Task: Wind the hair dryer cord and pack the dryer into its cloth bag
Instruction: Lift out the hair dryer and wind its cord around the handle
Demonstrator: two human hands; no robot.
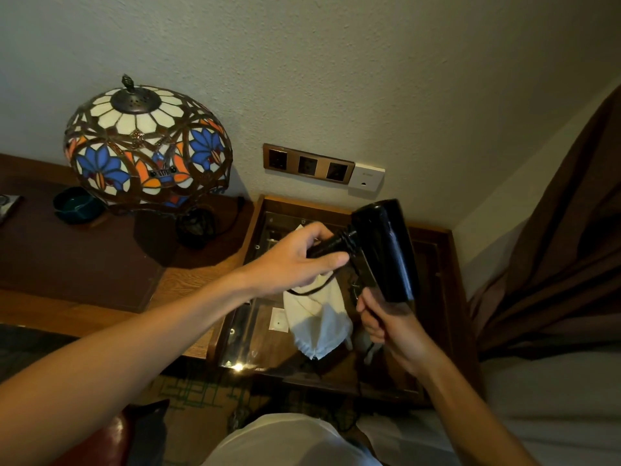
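We hold the black hair dryer (384, 250) above the white cloth bag (317, 319): right hand (391, 322) clamps its rear end, left hand (302, 255) grips the cord-wrapped handle (331, 245). Risk: loose cord (311, 290) snags, coils slip off.

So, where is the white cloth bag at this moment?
In the head view, the cloth bag lies on the glass-topped table, right of centre, below the hair dryer and between the two hands.
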